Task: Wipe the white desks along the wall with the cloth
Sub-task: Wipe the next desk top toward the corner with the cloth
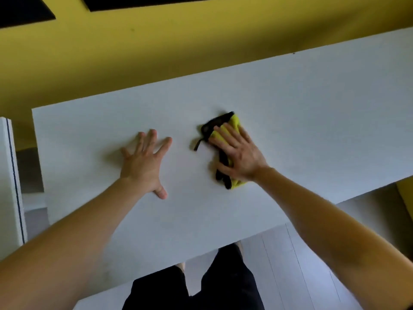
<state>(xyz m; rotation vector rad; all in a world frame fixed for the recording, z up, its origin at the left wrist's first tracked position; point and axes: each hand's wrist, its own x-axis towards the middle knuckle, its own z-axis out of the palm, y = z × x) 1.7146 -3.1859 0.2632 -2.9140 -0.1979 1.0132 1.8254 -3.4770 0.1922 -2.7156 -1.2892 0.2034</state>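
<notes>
A long white desk [301, 113] runs along the yellow wall. A yellow cloth with a black edge [232, 121] lies flat near the middle of the desk. My right hand [239, 153] presses down on the cloth with straight, spread fingers and covers most of it. A black loop of the cloth sticks out to the left. My left hand [144, 162] rests flat on the bare desk top, fingers spread, about a hand's width left of the cloth.
The yellow wall [156, 45] stands directly behind the desk. A second white surface [9, 186] with a dark edge line sits at the far left across a narrow gap. Pale floorboards [290, 265] and my dark trousers show below the desk's front edge.
</notes>
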